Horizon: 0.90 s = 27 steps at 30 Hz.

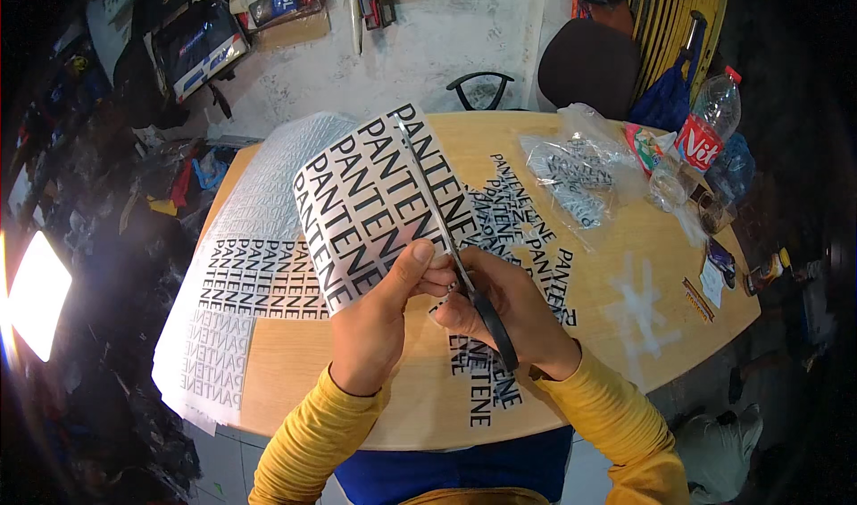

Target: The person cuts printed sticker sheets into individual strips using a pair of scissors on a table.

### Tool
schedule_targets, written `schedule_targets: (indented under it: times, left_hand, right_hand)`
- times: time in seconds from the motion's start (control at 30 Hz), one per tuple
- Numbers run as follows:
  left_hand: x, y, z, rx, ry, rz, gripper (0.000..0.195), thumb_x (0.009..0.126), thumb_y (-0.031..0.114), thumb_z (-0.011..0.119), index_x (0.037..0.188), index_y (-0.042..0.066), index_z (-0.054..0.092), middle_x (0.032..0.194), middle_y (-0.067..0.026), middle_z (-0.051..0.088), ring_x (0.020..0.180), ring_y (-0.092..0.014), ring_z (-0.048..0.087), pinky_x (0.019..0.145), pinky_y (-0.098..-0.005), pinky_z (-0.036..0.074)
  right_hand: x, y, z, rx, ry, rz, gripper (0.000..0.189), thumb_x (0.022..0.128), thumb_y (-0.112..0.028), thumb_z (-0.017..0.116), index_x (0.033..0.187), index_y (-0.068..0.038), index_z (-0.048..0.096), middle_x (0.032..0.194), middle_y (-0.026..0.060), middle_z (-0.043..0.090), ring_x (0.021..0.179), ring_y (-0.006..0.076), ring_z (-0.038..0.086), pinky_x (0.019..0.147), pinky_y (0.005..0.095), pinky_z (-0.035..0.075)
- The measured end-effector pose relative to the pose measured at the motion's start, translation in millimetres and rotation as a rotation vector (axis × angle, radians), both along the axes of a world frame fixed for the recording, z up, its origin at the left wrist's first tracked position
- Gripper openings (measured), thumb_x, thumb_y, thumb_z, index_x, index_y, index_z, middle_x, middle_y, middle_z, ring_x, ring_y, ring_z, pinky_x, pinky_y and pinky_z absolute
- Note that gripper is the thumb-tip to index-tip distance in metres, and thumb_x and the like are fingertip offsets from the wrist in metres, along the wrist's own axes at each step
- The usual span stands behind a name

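Observation:
My left hand point(378, 311) grips the lower edge of a sheet printed with rows of black lettering point(361, 203), which stands raised above the table. My right hand point(509, 304) holds black-handled scissors point(492, 321), whose long blades lie along the sheet between its rightmost two rows of letters. The fingertips of both hands are close together near the scissors' pivot. Under and beside my right hand, cut lettered strips point(479, 398) lie overlapping on the table. More lettered sheets point(268, 274) are stacked at the left.
On the wooden table point(301, 378), a clear plastic bag point(569, 177) with lettered pieces lies at the back right. A bottle with a red label point(706, 130), wrappers and a clear cup are at the right edge. A dark chair point(589, 66) stands beyond the table.

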<state>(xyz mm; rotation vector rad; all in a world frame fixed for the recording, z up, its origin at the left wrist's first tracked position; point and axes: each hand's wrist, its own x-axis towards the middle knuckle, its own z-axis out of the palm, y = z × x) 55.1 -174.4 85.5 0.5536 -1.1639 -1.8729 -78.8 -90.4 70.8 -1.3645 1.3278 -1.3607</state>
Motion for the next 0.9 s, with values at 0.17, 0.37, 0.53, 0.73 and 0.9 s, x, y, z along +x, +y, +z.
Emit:
schedule_targets:
  times: [0.17, 0.37, 0.53, 0.73, 0.9]
  left_hand:
    - [0, 1, 0, 0.001, 0.002, 0.01, 0.018, 0.086, 0.007, 0.063, 0.1, -0.005, 0.059, 0.085, -0.0113, 0.065, 0.072, -0.018, 0.063, 0.066, -0.0284, 0.054]
    - [0, 2, 4, -0.032, -0.017, -0.004, 0.02, 0.086, 0.007, 0.063, 0.101, -0.006, 0.059, 0.086, -0.0119, 0.065, 0.072, -0.019, 0.063, 0.066, -0.0284, 0.054]
    - [0, 3, 0, -0.044, -0.025, -0.011, 0.021, 0.087, 0.007, 0.062, 0.101, -0.006, 0.058, 0.086, -0.0125, 0.065, 0.073, -0.019, 0.063, 0.066, -0.0283, 0.054]
    - [0, 3, -1, -0.065, -0.025, -0.02, 0.022, 0.087, 0.008, 0.063, 0.103, -0.006, 0.057, 0.087, -0.0133, 0.065, 0.071, -0.02, 0.063, 0.066, -0.0283, 0.053]
    - [0, 4, 2, -0.046, -0.046, -0.035, 0.023, 0.087, 0.008, 0.063, 0.104, -0.006, 0.057, 0.088, -0.0132, 0.064, 0.071, -0.019, 0.063, 0.066, -0.0282, 0.053]
  right_hand:
    - [2, -1, 3, 0.013, -0.036, 0.002, 0.044, 0.082, -0.027, 0.072, 0.108, 0.001, 0.051, 0.086, -0.001, 0.051, 0.076, 0.0056, 0.046, 0.067, 0.0205, 0.04]
    - [7, -6, -5, -0.18, -0.071, -0.093, 0.04, 0.076, -0.032, 0.077, 0.096, -0.003, 0.057, 0.064, -0.0021, 0.048, 0.057, 0.006, 0.04, 0.052, 0.022, 0.033]
    - [6, -5, -4, -0.182, -0.017, -0.112, 0.038, 0.077, -0.03, 0.076, 0.095, -0.003, 0.056, 0.065, -0.0018, 0.049, 0.057, 0.0058, 0.041, 0.053, 0.0218, 0.035]
    - [3, -3, 0, -0.139, -0.015, -0.091, 0.036, 0.078, -0.028, 0.075, 0.095, -0.003, 0.056, 0.064, -0.0028, 0.048, 0.056, 0.0041, 0.041, 0.052, 0.0201, 0.034]
    - [-3, 0, 5, -0.019, -0.043, -0.007, 0.04, 0.08, -0.031, 0.073, 0.097, -0.001, 0.052, 0.081, -0.001, 0.053, 0.073, 0.0053, 0.046, 0.064, 0.0207, 0.038]
